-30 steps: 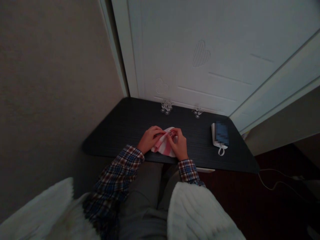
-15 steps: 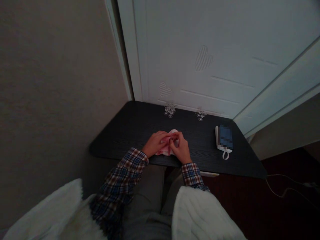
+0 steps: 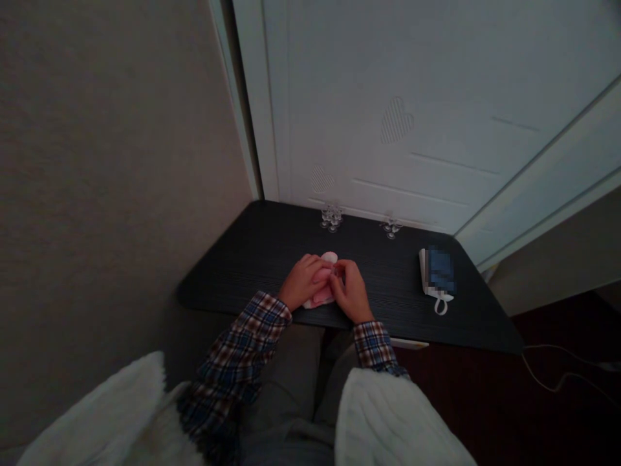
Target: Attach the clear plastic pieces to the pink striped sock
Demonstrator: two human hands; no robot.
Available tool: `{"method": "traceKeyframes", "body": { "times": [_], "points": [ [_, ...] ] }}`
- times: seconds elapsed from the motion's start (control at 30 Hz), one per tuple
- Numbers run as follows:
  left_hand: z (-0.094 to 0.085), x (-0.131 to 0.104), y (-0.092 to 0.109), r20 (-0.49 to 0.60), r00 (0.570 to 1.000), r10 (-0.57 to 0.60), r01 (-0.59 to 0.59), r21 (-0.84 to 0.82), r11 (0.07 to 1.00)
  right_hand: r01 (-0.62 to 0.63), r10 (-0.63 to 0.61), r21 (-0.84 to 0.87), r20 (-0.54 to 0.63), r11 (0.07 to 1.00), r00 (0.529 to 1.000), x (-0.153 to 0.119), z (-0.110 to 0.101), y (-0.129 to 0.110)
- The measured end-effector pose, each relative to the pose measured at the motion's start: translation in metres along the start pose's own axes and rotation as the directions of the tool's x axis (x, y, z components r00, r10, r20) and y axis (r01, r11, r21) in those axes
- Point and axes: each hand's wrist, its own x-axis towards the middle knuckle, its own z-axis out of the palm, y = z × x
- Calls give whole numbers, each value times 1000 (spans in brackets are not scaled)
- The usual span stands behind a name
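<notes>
A small pink and white cloth lies on the dark table, close to its front edge. My left hand is over it from the left, fingers bent and closed on the cloth. From the other side my right hand comes in, thumb and forefinger pinched together at the cloth's right side. Something small and shiny seems to be at those fingertips, too small and dim to name. The hands nearly touch and cover much of the cloth.
Two clusters of small clear pieces, one left and one right, stand at the table's back edge by a white panel. A white device with a loop strap and blurred screen lies right. A wall borders the left.
My right fingers have drawn slightly away from the left hand. The cloth lies flatter, with more of its pink face showing. The whole view has shifted a little.
</notes>
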Motion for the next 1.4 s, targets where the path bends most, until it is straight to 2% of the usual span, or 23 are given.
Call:
{"method": "traceKeyframes", "body": {
  "times": [0.23,0.57,0.77,0.93,1.07,1.23,1.4],
  "points": [
    [2,-1,0,-4,1000,-5,5,-40,999,30,-30,7,-21,1000,999,-1,-2,-2],
    [3,-2,0,-20,1000,-18,17,-53,998,-77,73,-29,-97,997,993,0,1,4],
    [-3,-1,4,-117,992,-51,42,-84,996,-98,97,-2,-172,995,980,0,0,5],
    [-5,-1,-5,-264,951,-161,143,-86,986,-124,127,29,-217,992,968,1,0,9],
    [-4,-2,-12,-363,904,-225,202,-103,974,-109,116,50,-179,993,977,0,0,8],
    [-3,-1,-13,-405,883,-236,186,-159,970,-60,63,58,-44,996,997,0,5,9],
    [-4,-1,-11,-448,855,-260,181,-213,960,-89,90,17,-46,996,995,0,10,19]
  ]
}}
